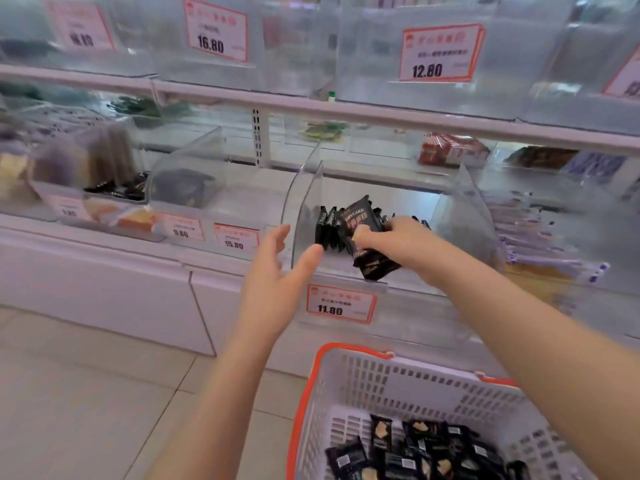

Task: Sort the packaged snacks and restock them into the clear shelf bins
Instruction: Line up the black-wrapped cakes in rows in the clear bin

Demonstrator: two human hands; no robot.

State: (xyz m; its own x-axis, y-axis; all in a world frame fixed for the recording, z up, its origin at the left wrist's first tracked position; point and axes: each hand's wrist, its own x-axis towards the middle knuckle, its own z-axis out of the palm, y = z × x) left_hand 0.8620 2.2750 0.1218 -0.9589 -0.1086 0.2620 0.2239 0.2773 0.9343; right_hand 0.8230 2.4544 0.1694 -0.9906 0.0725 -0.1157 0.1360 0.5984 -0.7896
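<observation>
Right hand [391, 242], centre of the frame, reaches into a clear bin [464, 202]. Its fingers are curled round a handful of black snack packets [367, 237]; the front packet reads "DRYCAKE" and tilts, its lower end hanging over the bin's front lip. Just left of the hand, a row of upright black packets [327, 230] stands on edge on the bin floor, touching the held packets.

Left hand [277, 271], left of centre, is held in the air before the bin's left wall. Fingers are straight and spread, thumb apart, palm facing right; it holds nothing. Whether the fingertips touch the bin wall cannot be told.

A price tag reading 11.80 [341, 304] is fixed to the front of this bin, below the hands.

At lower right of the frame a white basket [408, 386] with an orange rim holds loose black packets in basket [415, 452], lying flat and jumbled, some showing a pale biscuit print.

Neighbouring bins at left centre hold dark packets and pale cake slices, blurred. At right centre lie purple-and-white wrapped snacks [540, 244]. Further back, upper right of centre, is a red package [450, 150].

The upper shelf carries tags reading 16.80 [214, 31] and 12.80 [440, 53]. Floor at lower left is pale tile [86, 410].
</observation>
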